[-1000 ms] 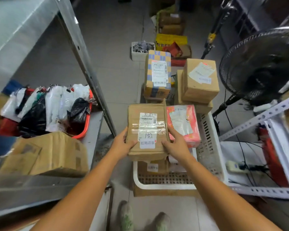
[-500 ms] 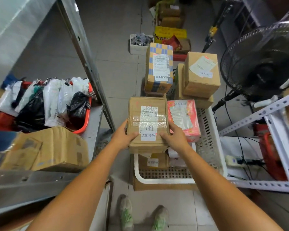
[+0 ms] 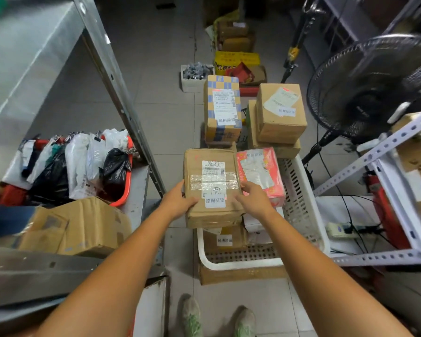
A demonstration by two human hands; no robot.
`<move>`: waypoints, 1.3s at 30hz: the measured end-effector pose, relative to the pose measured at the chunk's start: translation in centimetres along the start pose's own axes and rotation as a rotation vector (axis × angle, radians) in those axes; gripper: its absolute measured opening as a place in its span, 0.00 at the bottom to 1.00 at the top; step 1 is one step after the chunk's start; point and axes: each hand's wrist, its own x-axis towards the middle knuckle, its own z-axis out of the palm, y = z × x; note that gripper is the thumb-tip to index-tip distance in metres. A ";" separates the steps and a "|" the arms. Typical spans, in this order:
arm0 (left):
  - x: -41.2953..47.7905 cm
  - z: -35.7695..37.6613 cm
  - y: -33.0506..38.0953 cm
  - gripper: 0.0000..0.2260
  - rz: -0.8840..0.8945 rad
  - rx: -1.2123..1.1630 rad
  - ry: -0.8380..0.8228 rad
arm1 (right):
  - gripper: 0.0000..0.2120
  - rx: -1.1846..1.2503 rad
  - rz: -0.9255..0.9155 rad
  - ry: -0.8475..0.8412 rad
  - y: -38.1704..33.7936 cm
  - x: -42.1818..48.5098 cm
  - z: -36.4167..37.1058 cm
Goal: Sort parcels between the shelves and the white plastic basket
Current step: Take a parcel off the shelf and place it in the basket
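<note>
Left hand (image 3: 178, 203) and right hand (image 3: 254, 201) hold cardboard box (image 3: 212, 212) by its two sides, label up, over the white basket (image 3: 299, 198). Pink parcel (image 3: 260, 171) stands just beside the box, in the basket.

Basket (image 3: 299, 210): we find it between left shelf (image 3: 136, 190) and right shelf (image 3: 374, 257).
Held parcel (image 3: 213, 186): above basket's left side.
Stacked boxes (image 3: 280, 117): behind basket.
</note>
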 end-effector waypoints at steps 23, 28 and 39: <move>-25.7 25.0 29.0 0.22 0.704 0.979 -0.219 | 0.17 -0.345 0.183 0.438 19.1 -35.5 -32.9; -32.0 39.3 34.7 0.25 0.913 1.080 -0.413 | 0.23 -0.220 0.438 0.636 29.1 -47.1 -39.9; -44.0 68.0 42.2 0.23 1.343 1.201 -0.805 | 0.21 0.026 0.966 0.934 44.5 -64.1 -43.6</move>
